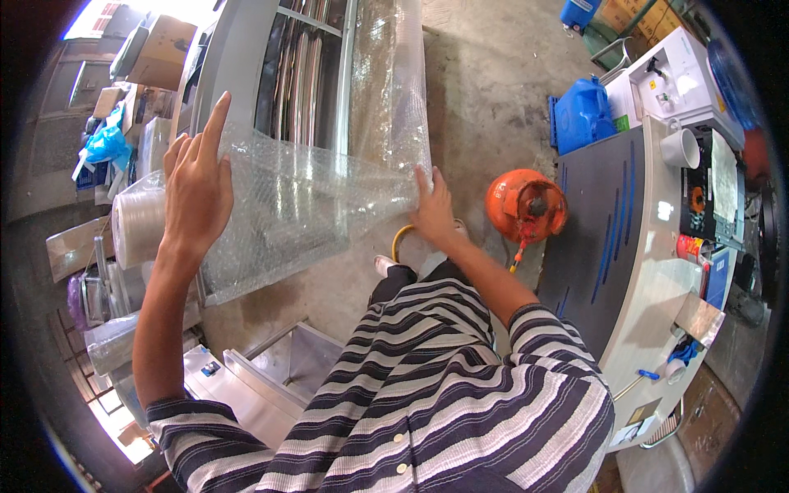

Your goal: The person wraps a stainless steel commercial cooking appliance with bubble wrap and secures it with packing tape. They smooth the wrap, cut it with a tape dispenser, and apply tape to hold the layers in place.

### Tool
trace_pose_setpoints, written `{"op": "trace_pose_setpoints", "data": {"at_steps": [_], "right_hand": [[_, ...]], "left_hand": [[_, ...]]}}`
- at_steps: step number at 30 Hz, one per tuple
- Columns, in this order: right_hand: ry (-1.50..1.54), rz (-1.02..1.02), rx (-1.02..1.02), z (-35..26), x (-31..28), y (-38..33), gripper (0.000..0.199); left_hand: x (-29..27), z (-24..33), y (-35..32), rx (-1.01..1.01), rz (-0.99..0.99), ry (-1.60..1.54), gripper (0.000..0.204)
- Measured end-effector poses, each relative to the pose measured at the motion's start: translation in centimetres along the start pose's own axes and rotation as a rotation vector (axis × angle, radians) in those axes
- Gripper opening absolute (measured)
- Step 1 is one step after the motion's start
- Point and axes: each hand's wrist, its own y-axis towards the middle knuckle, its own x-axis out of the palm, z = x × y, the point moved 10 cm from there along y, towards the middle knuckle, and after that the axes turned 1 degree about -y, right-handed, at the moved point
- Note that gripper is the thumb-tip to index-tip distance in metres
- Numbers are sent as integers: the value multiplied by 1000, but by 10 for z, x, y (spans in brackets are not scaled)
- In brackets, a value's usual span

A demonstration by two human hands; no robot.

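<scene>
Both hands flat, fingers spread, on bubble wrap sheet (288,205): left hand (197,193), right hand (433,209); orange gas cylinder (526,205) near right.

Gas cylinder (526,205) beside right hand (433,209)

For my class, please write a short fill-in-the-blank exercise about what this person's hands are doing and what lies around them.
1. Both hands press on a clear sheet of ______ wrap, the left hand at its upper edge and the right hand at its lower corner.
2. The gas cylinder on the floor beside the right hand is coloured ______.
3. The person's shirt has a pattern of ______.
4. The plastic canister beyond the cylinder is ______.

Missing words: bubble; orange; stripes; blue
</scene>
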Motion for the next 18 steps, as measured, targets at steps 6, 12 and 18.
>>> {"op": "trace_pose_setpoints", "data": {"at_steps": [6,12,18], "right_hand": [[286,-350,129,132,57,54,66],[1178,-746,1352,145,116,-50,87],[2017,-580,1568,83,211,-66,64]], "left_hand": [[0,-2,0,-10,27,-4,83],[4,-6,-4,-15,42,-23,83],[2,-6,8,-79,-22,1,88]]}}
